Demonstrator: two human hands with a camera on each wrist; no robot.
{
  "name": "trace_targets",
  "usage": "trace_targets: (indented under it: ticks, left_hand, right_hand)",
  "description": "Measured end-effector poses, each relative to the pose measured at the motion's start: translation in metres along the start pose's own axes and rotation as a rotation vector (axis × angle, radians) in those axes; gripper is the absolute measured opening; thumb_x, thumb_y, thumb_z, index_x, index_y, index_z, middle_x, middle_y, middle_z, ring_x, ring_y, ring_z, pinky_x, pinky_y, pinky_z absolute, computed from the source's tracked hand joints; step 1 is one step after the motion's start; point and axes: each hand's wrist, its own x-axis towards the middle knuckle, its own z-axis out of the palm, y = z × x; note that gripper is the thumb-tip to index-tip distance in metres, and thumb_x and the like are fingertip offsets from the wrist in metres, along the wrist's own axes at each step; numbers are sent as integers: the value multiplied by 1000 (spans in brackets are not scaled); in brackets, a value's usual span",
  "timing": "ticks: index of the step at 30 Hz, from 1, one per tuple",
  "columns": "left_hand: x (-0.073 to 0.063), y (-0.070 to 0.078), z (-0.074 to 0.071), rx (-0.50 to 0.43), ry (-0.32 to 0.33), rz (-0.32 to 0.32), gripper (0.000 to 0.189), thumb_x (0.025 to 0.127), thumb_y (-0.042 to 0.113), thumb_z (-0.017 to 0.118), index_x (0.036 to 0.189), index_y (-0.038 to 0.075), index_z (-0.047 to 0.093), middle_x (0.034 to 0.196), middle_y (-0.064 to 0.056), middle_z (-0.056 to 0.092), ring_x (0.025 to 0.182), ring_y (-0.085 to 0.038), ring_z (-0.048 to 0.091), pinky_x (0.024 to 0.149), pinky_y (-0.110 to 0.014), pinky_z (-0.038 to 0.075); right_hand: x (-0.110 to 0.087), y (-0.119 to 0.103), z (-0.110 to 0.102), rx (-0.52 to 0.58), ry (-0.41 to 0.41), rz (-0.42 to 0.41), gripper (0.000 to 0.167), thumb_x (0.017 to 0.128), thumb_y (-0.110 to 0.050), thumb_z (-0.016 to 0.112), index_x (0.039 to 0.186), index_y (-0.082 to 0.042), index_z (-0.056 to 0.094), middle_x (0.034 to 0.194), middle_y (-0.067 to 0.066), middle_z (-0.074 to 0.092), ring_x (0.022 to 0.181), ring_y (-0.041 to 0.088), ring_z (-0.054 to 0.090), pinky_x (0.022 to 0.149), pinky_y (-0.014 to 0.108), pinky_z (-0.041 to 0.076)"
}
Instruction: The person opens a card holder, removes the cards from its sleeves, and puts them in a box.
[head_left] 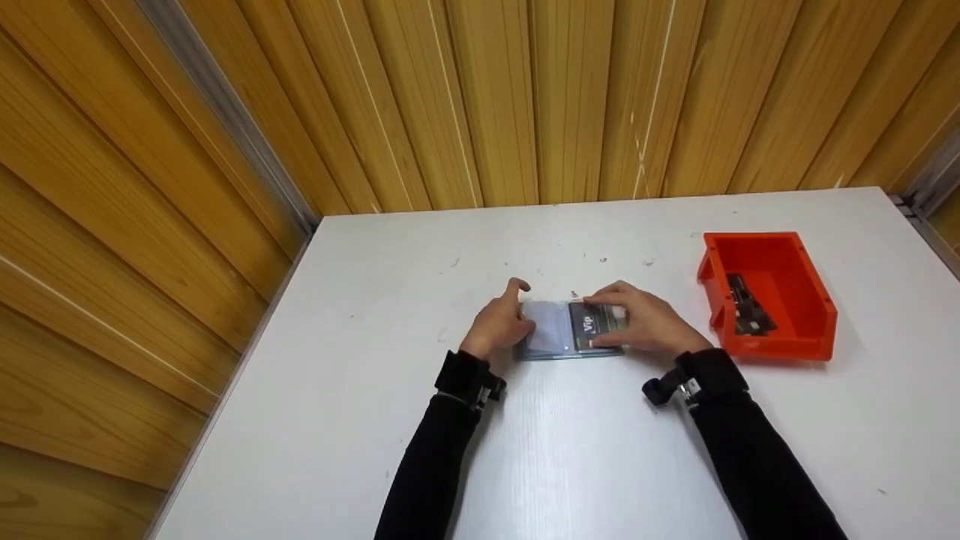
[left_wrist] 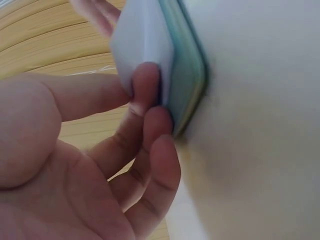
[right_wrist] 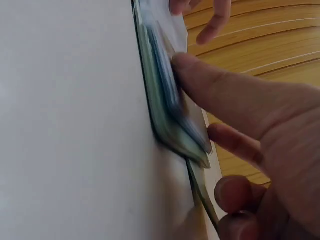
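A card holder with clear plastic sleeves [head_left: 546, 330] lies spread on the white table between both hands. On its right half is a black card marked "Vip" [head_left: 587, 327]. My left hand [head_left: 495, 326] pinches a whitish sleeve page [left_wrist: 142, 37] at its left edge, thumb against index finger, over the holder's greenish cover [left_wrist: 187, 82]. From the right, my right hand [head_left: 645, 319] holds the Vip card, thumb at the near edge and fingers at the far edge. In the right wrist view, the right thumb [right_wrist: 220, 92] lies against the stacked layers.
To the right stands a red-orange plastic bin [head_left: 780, 349] with several dark cards [head_left: 750, 311] inside. Yellow wood-look panels [head_left: 570, 97] rise behind the table and along its left side. Small marks dot the white tabletop [head_left: 360, 405].
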Motion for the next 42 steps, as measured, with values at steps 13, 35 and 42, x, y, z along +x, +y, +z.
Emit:
trace_targets:
  ticks: [13, 35, 42]
  left_hand:
    - [1, 11, 18, 146, 126, 87, 19, 88, 12, 77, 106, 18, 77, 89, -2, 68, 81, -15, 58, 72, -32, 48]
    - [2, 33, 49, -678, -135, -127, 23, 103, 10, 60, 82, 4, 66, 53, 2, 51, 40, -6, 44, 40, -18, 36]
    - [2, 27, 50, -732, -140, -139, 20, 102, 6, 62, 82, 4, 65, 54, 2, 51, 41, -5, 43, 41, -17, 36]
  right_hand:
    - [-8, 18, -12, 76, -29, 93, 79, 75, -36, 94, 144, -12, 62, 136, 13, 50, 109, 30, 52, 92, 41, 44]
    - [-5, 16, -12, 55, -27, 100, 82, 73, -34, 96, 144, -13, 62, 130, 15, 50, 124, 36, 49, 108, 55, 42]
    - [-3, 18, -9, 35, -33, 101, 81, 72, -37, 96, 143, -16, 62, 122, 13, 51, 116, 31, 51, 100, 47, 42]
